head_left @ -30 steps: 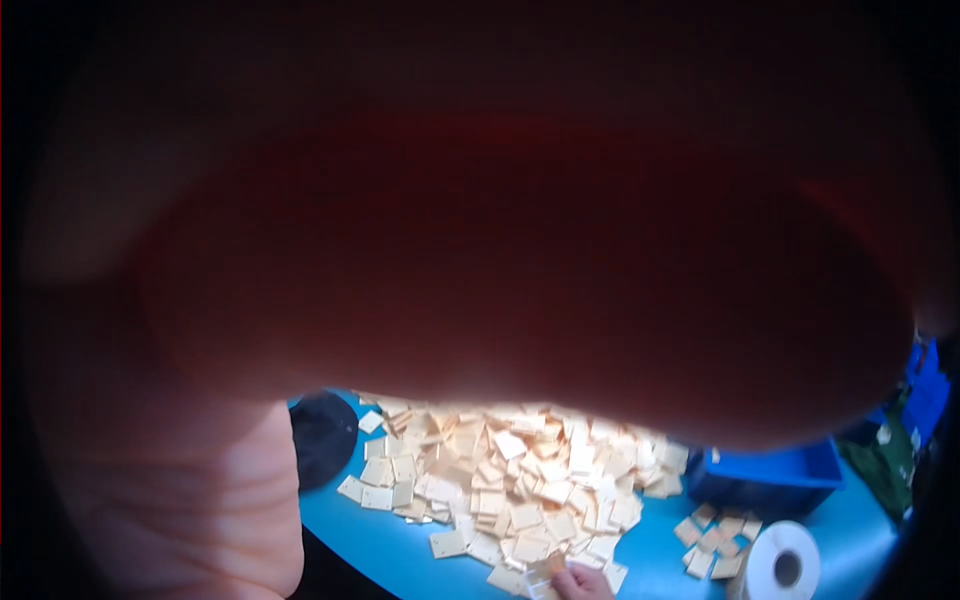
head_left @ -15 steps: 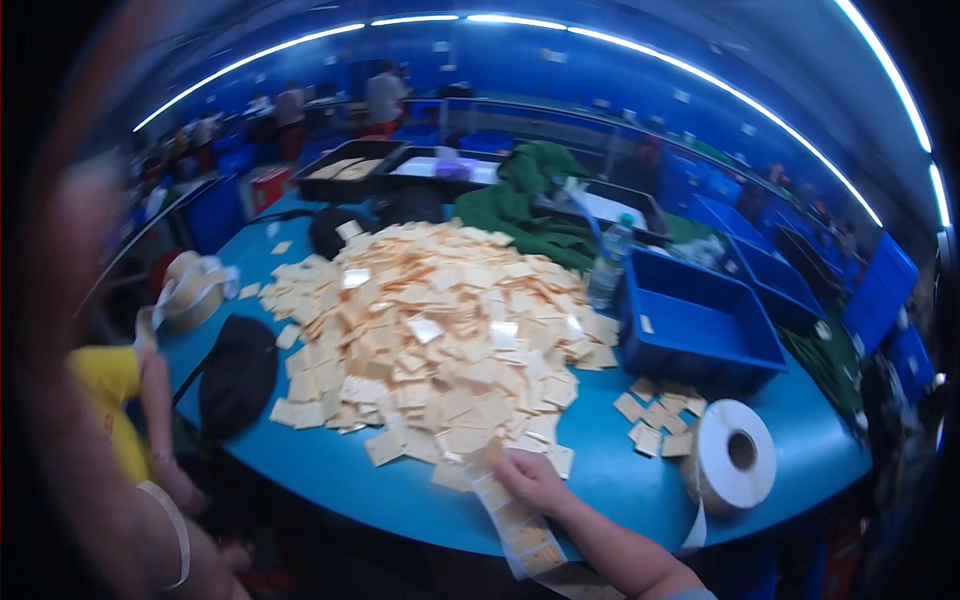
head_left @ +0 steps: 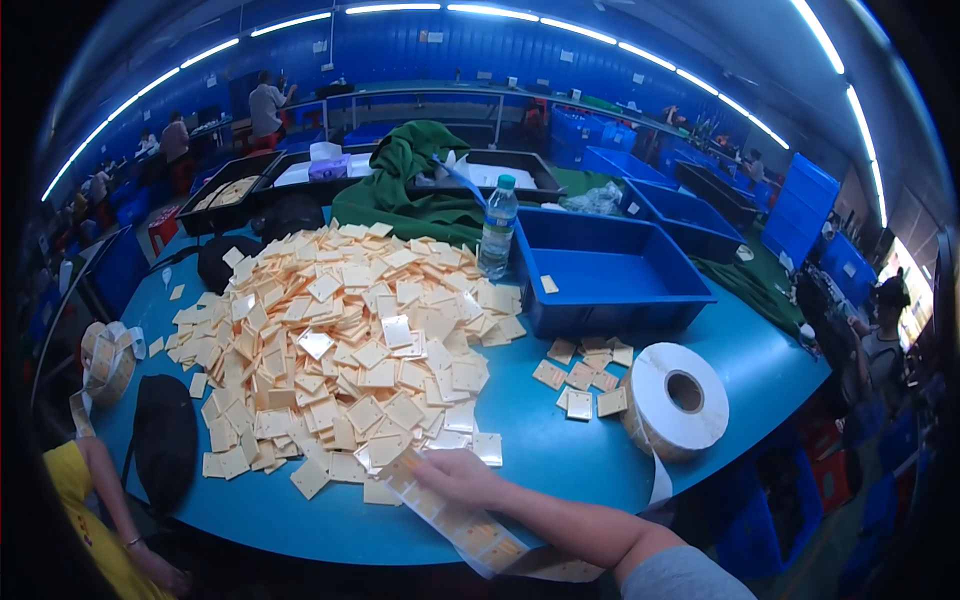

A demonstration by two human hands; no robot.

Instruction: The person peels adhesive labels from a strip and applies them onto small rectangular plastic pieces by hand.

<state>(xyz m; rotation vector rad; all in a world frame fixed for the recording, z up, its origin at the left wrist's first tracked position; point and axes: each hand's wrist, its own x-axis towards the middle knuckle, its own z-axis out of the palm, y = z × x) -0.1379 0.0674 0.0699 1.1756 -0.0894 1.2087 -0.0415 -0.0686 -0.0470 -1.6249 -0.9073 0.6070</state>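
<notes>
A strip of labels point(head_left: 478, 535) on pale backing, with beige and orange patches, hangs from my right hand point(head_left: 455, 478). The fingers are closed on its upper end, and the strip curves down over the table's near edge. Just beyond my hand spreads a large heap of thin, square, cream-coloured plastic pieces point(head_left: 340, 345). Some small holes show in them. To the right, a big white roll of labels point(head_left: 683, 400) stands on its side, its loose end hanging off the edge. Several square pieces point(head_left: 583, 376) lie beside that roll. My left hand is out of view.
A blue bin point(head_left: 610, 260) and a water bottle point(head_left: 497, 228) stand behind the heap on the blue-green table point(head_left: 560, 480). Green cloth point(head_left: 400, 190) and black trays lie farther back. At left are a dark cap-like item point(head_left: 163, 440), another label roll point(head_left: 108, 362) and a yellow-sleeved person point(head_left: 85, 520).
My view has swung right, so the table contents sit farther left. A blurred hand or arm at the far left edge has gone. My right hand still grips the label strip.
</notes>
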